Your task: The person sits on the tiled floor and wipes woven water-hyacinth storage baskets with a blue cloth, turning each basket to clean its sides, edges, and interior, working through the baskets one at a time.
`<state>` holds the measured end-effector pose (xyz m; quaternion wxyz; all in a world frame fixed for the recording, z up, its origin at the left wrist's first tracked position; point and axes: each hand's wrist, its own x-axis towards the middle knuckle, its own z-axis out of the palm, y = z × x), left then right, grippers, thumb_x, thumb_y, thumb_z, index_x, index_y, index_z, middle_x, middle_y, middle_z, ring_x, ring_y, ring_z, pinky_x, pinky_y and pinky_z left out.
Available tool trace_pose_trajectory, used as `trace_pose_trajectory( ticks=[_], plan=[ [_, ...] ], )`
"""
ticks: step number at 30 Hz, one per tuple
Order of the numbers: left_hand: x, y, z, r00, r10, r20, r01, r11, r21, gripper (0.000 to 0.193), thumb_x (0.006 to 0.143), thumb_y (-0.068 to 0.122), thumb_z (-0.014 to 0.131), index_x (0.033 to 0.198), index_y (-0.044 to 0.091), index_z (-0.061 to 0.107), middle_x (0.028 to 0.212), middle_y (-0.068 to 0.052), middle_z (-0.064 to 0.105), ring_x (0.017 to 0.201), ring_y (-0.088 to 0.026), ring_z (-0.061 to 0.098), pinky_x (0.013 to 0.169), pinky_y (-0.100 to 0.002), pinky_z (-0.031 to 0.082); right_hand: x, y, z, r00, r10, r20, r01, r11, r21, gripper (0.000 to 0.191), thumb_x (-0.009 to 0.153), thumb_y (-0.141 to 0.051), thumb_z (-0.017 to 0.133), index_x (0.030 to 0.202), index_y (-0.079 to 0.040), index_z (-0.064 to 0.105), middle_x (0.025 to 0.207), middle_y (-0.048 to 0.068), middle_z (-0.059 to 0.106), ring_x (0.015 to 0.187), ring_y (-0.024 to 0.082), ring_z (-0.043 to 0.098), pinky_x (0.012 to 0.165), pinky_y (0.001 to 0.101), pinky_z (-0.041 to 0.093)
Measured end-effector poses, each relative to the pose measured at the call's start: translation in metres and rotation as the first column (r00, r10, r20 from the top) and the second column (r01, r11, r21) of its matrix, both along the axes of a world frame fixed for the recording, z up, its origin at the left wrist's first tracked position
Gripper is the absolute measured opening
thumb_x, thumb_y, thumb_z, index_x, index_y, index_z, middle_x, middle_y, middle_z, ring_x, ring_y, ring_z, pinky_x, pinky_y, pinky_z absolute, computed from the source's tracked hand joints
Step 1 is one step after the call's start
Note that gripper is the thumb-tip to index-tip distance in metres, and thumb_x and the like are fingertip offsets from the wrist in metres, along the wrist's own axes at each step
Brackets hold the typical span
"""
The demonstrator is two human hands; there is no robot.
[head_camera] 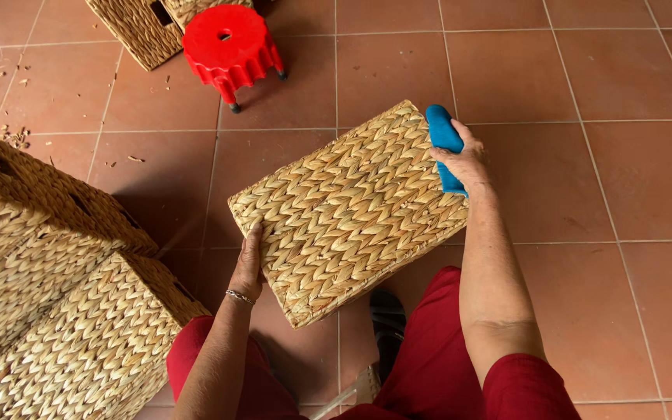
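A view from above shows a seated person in red clothing, legs apart, on a floor [624, 194] of reddish-brown tiles. Between the knees the person holds up a rectangular woven basket [348, 214] of pale straw-coloured fibre, tilted so that one broad herringbone face looks up at the camera.

The left hand [248, 264], with a thin bracelet at the wrist, rests flat against the basket's near-left edge; its grip is spread, the fingers laid along the weave to steady it. The right hand [464, 159] is at the basket's far-right edge, its grip pressed together around a blue handle [443, 144] of some tool. The working end of the tool is hidden behind the basket, so its kind cannot be told.

The visible face looks fully woven and tidy, with no loose ends showing; how much work remains on the hidden sides cannot be judged.

At the left edge of the floor lies a pile of similar woven baskets [56, 295]. Near the top edge stands a small red plastic stool [229, 45], with another woven basket [138, 27] just beside it. Small fibre scraps [17, 138] are scattered on the tiles at the upper left.
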<state>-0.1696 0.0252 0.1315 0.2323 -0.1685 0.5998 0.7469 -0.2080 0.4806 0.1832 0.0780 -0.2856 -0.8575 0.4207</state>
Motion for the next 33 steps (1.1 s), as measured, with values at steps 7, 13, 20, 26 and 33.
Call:
trace_pose_trajectory(
  ticks=[7,13,20,26,33],
  plan=[
    [0.015,-0.001,0.041,0.968,-0.041,-0.249,0.046,0.999,0.016,0.095,0.087,0.059,0.063,0.16,0.014,0.022,0.154,-0.013,0.044,0.139,-0.024,0.047,0.114,-0.043,0.042,0.019,0.006,0.019,0.959,-0.085,-0.271,0.034,0.982,-0.186,0.077,0.074,-0.009,0.082,0.145,-0.023,0.057,0.138,0.008,0.065,0.121,0.023,0.066,0.105,0.0386,0.054],
    [0.042,0.003,0.071,0.732,0.003,-0.681,0.03,0.999,0.036,0.089,0.098,0.022,0.073,0.166,0.01,0.015,0.159,-0.015,0.044,0.142,-0.024,0.047,0.12,-0.043,0.04,0.046,0.029,0.013,0.822,-0.243,-0.516,-0.08,0.847,-0.525,0.07,0.084,-0.001,0.076,0.147,-0.021,0.054,0.14,0.006,0.066,0.124,0.022,0.065,0.105,0.0357,0.059],
    [0.095,0.032,0.031,0.644,-0.165,-0.747,-0.078,0.957,-0.279,0.106,0.084,-0.009,0.075,0.163,0.014,0.008,0.154,-0.015,0.045,0.136,-0.025,0.054,0.105,-0.042,0.051,0.071,0.053,-0.014,0.904,-0.27,-0.331,-0.07,0.671,-0.738,0.067,0.085,-0.003,0.071,0.147,-0.019,0.05,0.135,0.009,0.063,0.117,0.029,0.067,0.086,0.0479,0.063],
    [0.137,0.035,0.015,0.609,-0.233,-0.758,-0.141,0.909,-0.392,0.109,0.083,-0.008,0.078,0.166,0.015,0.011,0.158,-0.015,0.044,0.143,-0.028,0.051,0.116,-0.044,0.049,0.086,0.08,-0.027,0.927,-0.269,-0.261,0.021,0.733,-0.68,0.072,0.077,0.004,0.068,0.145,-0.015,0.056,0.134,0.014,0.065,0.11,0.033,0.068,0.08,0.0442,0.065],
    [0.131,0.037,0.043,0.421,-0.317,-0.85,-0.319,0.826,-0.465,0.129,0.068,0.036,0.094,0.163,0.013,0.009,0.168,-0.028,0.002,0.156,-0.043,0.017,0.125,-0.053,0.029,0.097,0.069,0.006,0.532,-0.041,-0.846,0.114,0.993,0.023,0.058,0.107,-0.007,0.071,0.16,-0.018,0.05,0.155,0.012,0.055,0.134,0.029,0.059,0.115,0.0438,0.053]
  ],
)
